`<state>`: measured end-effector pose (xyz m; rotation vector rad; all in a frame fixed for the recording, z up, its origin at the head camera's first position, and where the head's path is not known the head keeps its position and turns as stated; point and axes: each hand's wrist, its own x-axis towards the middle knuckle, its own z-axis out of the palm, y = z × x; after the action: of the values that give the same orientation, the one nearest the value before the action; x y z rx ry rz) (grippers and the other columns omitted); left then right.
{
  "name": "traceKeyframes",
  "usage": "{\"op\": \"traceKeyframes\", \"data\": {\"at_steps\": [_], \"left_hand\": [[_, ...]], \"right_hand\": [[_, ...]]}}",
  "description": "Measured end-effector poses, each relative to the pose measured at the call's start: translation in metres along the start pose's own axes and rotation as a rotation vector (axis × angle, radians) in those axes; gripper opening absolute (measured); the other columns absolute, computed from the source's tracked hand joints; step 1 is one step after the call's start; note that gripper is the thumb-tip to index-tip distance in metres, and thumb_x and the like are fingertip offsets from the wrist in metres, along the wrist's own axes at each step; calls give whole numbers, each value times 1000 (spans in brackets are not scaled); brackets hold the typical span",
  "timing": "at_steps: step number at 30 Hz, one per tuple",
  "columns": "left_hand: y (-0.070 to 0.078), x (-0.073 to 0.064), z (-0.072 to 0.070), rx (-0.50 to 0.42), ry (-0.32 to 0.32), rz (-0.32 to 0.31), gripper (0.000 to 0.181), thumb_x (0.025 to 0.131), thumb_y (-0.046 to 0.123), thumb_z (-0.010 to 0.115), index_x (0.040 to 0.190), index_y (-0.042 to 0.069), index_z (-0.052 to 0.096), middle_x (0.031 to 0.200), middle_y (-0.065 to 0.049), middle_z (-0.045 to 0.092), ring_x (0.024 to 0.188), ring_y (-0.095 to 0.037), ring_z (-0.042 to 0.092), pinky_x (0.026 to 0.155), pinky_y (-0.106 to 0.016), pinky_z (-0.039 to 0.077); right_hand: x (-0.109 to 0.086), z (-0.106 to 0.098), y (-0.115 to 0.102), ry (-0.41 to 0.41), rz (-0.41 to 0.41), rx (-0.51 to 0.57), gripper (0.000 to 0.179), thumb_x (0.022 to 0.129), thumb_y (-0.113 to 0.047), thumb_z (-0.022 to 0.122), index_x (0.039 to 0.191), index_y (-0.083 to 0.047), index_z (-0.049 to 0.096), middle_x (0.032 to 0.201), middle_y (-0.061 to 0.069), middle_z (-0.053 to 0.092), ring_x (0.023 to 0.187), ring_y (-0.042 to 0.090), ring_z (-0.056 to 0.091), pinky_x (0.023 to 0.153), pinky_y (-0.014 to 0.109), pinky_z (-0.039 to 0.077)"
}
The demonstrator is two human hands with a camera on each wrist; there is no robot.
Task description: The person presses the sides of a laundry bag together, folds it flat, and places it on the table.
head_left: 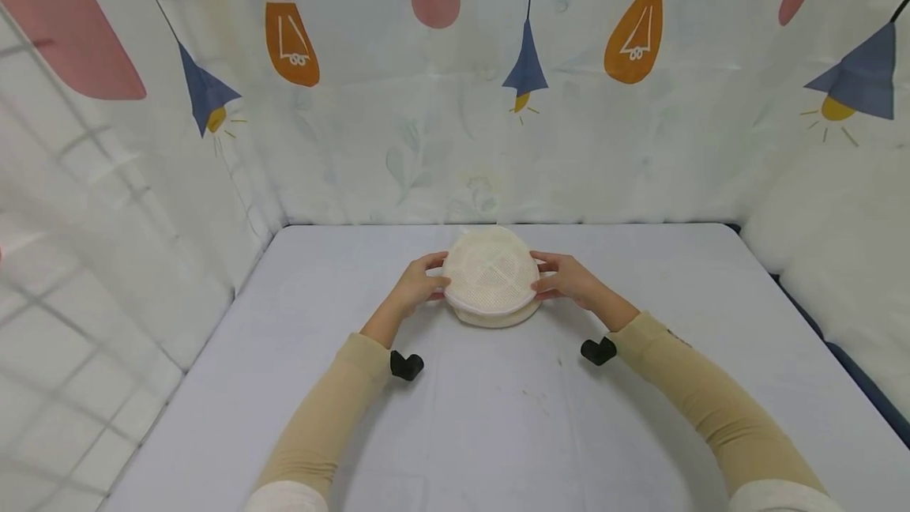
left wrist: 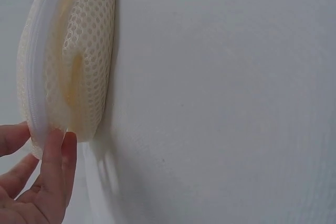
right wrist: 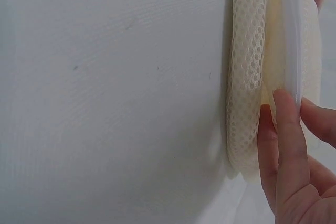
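White tabletop (head_left: 490, 425); round mesh bag (head_left: 492, 271) faces up, long axis unclear.

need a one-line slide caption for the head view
Left hand and right hand hold opposite sides of a round cream mesh pouch near the far edge of a pale table.

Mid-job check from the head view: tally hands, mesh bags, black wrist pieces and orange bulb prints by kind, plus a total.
Hands: 2, left hand and right hand
Round mesh bag: 1
Black wrist pieces: 2
Orange bulb prints: 2
Total: 7
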<state>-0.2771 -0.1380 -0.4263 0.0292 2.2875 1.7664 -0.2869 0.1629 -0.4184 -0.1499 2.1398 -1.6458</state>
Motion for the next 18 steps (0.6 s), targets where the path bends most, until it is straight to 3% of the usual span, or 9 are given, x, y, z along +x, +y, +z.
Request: {"op": "traceKeyframes", "data": {"at_steps": [8,18], "left_hand": [[3,0,1,1,-1,-15,62,97,-5,61,156,3,41,158,-20,40,126,-38,57,96,-45,56],[7,-2,-1,-4,55,-6,60,95,-4,65,152,5,48,153,-20,46,126,-35,56,97,-44,56]], "right_hand": [[0,-2,-4,12,31,-23,77,95,9,66,161,-2,28,152,31,40,93,20,66,87,37,60],[9,-10,-7,2,-13,-129,67,99,1,63,158,2,33,156,30,37,117,35,62,92,40,58]]}}
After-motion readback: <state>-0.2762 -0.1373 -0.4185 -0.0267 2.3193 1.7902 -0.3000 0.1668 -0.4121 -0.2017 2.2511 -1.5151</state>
